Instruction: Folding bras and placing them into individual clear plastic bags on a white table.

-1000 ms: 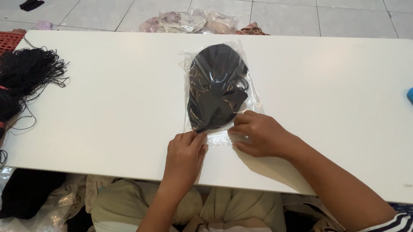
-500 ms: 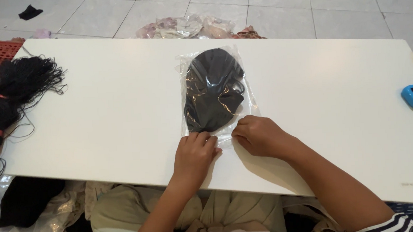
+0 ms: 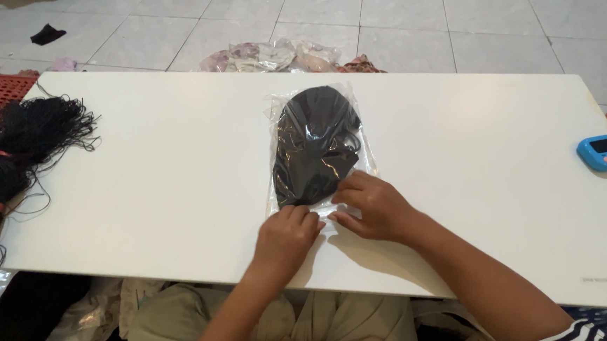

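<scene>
1. My left hand (image 3: 286, 236) rests on the near end of the clear plastic bag (image 3: 318, 152), its fingers curled and pressed down on the bag's open flap. Whether anything is pinched under them I cannot tell.

2. My right hand (image 3: 376, 208) lies just beside it, fingers (image 3: 350, 189) held together and flat on the same near edge, touching the film.

3. The bag lies in the middle of the white worktop (image 3: 177, 171), its long side running near to far. Inside it sits a black fabric piece (image 3: 314, 145), which fills most of the bag.

4. Risk: the film looks slick on the smooth worktop. If one hand presses harder than the other, I judge the bag could swivel and the flap would close crooked.

5. Risk: the fabric reaches close to the near edge. A fold or strap caught under the flap would probably leave the mouth gaping or wrinkled.

6. Risk: trapped air shows as glossy ripples over the fabric. Pressing the mouth closed over it may puff the bag and lift the flap again.

7. Well apart to the left lies a bundle of black cords (image 3: 25, 149) at the worktop's edge. At the far right sits a small blue timer (image 3: 604, 152). Neither is close enough to snag my hands where they rest.
</scene>
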